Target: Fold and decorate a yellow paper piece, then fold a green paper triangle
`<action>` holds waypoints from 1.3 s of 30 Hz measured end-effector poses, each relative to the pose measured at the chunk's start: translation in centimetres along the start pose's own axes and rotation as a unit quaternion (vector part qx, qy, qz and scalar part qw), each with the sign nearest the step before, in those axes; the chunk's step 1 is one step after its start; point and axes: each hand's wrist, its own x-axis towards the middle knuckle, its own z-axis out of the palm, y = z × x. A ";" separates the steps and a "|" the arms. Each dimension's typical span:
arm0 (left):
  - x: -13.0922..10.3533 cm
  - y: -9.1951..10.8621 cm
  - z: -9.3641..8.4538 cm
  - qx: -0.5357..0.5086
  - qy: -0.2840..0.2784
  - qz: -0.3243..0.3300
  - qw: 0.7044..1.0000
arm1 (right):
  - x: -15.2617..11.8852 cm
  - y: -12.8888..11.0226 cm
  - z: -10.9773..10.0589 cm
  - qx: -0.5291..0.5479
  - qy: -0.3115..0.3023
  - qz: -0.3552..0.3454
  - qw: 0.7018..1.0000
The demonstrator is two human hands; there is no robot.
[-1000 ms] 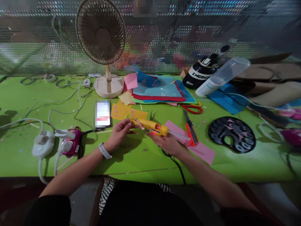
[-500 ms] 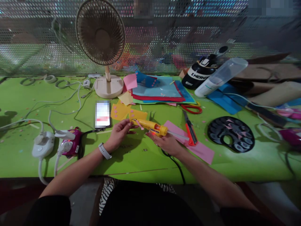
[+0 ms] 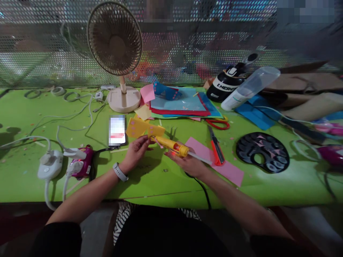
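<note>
My right hand [image 3: 187,162] is wrapped round a yellow hot glue gun [image 3: 171,144], with a clear glue stick [image 3: 200,157] jutting from its back end. The gun's nozzle points left, close to the fingertips of my left hand [image 3: 138,149]. My left hand is closed in a pinch at the lower edge of a yellow paper piece [image 3: 139,127], which has two wing-like halves with small pink spots. A narrow pink strip [image 3: 160,144] shows just under the nozzle. What exactly lies between my left fingertips is partly hidden.
A utility knife [image 3: 217,150] lies on pink paper [image 3: 230,173], with red-handled scissors [image 3: 219,123] behind. A black palette [image 3: 242,150] is at right, a phone [image 3: 117,132] and a power adapter [image 3: 83,162] at left. A fan [image 3: 123,100] and stacked coloured sheets [image 3: 182,101] stand farther back.
The yellow paper piece has tilted and shifted slightly with my left hand. The glue gun has swung a little, its back end moving left and down.
</note>
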 end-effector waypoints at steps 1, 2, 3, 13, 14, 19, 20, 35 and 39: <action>0.0 0.0 0.0 0.017 0.004 0.009 1.000 | -0.1 0.0 0.0 -0.012 0.007 -0.004 1.000; 0.0 0.0 0.0 0.030 0.006 0.015 0.999 | -0.1 -0.1 0.0 -0.027 0.014 -0.013 0.999; 0.0 0.0 -0.1 0.036 0.008 0.020 0.999 | -0.2 -0.3 -0.1 -0.045 0.022 -0.026 0.998; 0.4 0.4 -0.3 -0.035 0.035 -0.026 0.998 | -3.1 2.5 -9.1 -0.330 0.198 -0.101 0.917; 0.5 0.3 -0.3 -0.037 0.040 -0.028 0.998 | -3.6 3.6 -11.0 -0.351 0.226 -0.074 0.906; 1.0 0.2 -0.2 -0.045 0.055 -0.042 0.997 | -6.5 10.0 -20.4 -0.423 0.275 0.033 0.863; 1.0 0.2 -0.2 -0.048 0.056 -0.043 0.996 | -6.9 11.1 -21.9 -0.430 0.265 0.052 0.861; 1.3 0.0 -0.3 -0.065 0.071 -0.053 0.994 | -5.5 9.5 -21.5 -0.514 0.181 0.052 0.837; 1.2 0.2 -0.4 -0.067 0.071 -0.054 0.994 | -0.2 4.6 -11.6 -0.491 0.000 -0.160 0.856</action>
